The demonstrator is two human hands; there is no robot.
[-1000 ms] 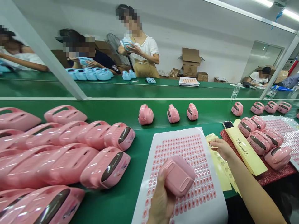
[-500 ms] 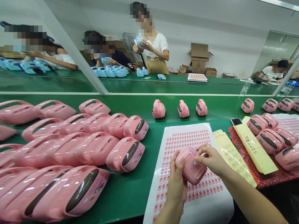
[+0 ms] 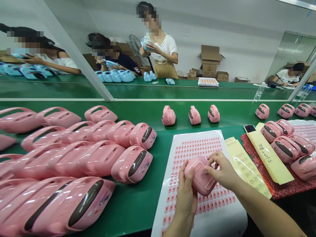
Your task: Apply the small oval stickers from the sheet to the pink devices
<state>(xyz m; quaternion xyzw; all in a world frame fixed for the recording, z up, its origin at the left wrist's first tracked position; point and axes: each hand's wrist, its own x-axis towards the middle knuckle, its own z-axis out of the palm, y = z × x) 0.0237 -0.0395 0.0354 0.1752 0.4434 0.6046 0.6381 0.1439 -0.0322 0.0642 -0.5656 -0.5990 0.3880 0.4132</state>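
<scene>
My left hand is wrapped round a pink plastic housing, tilted so that a flat face with raised ribs and small printed marks turns up. Against the right side of that face, my right hand has its thumb and curled fingers pinched together. Whatever the pinch may hold is too small to make out. Both hands are above a white sticker sheet printed with rows of small pink and red oval labels.
Pink housings with handles and dark windows crowd the left side. Three more housings stand behind the sheet. To the right are yellow sticker sheets, red bubble wrap, a phone and more housings. Co-workers handle blue housings across the bench.
My right thumb has shifted slightly left and down on the housing's face, and the printed marks show more clearly. My left hand keeps its hold, nearly still.
</scene>
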